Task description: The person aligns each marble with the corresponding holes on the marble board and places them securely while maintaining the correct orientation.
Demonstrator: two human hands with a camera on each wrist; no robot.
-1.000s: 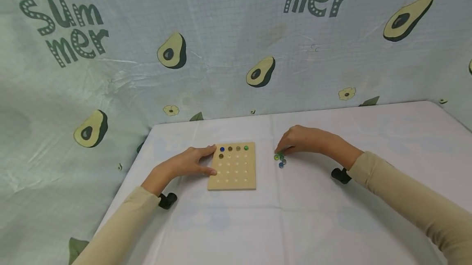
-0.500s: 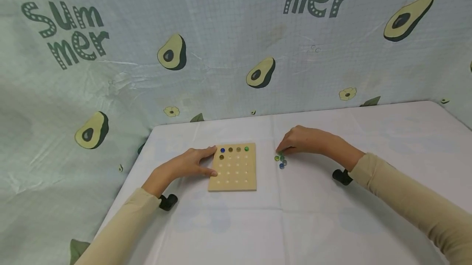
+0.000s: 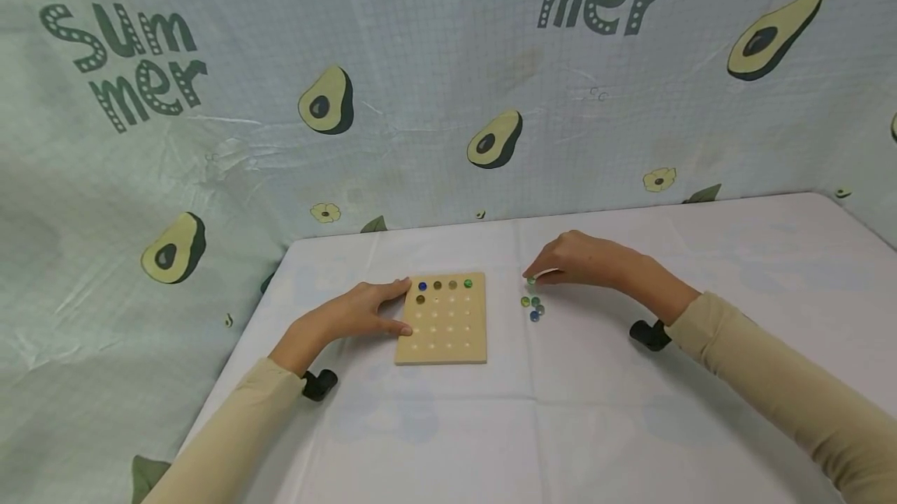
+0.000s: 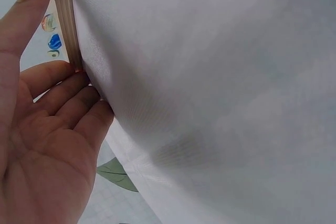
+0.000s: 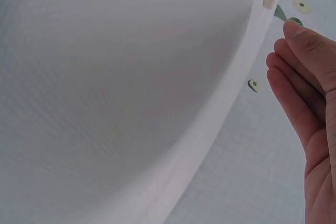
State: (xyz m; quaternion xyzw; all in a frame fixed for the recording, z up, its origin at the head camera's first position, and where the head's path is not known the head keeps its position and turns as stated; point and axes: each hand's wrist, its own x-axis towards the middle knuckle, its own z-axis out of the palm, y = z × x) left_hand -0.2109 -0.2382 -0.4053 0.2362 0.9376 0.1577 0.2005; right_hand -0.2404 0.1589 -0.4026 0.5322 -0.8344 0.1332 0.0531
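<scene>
- Fingers of the right hand (image 3: 578,259) pinch a small translucent green glass marble (image 3: 530,281).
- Just nearer the wearer, four loose glass marbles (image 3: 535,316) cluster on the white-covered bench (image 3: 603,410).
- Left hand (image 3: 353,311), thumb and fingers spread wide, touches a square pale wooden board (image 3: 441,337) left of them.
- Five seated marbles (image 3: 437,285): four fill its far row, one starts the next.

The board (image 3: 443,321) is tan, the held marble (image 3: 531,281) green, the backdrop (image 3: 420,37) avocado-printed.

Wooden board (image 3: 450,336) flat, five marbles (image 3: 437,285) seated (four in far row); green marble (image 3: 531,280) pinched; loose marbles (image 3: 536,301) clustered right.
</scene>
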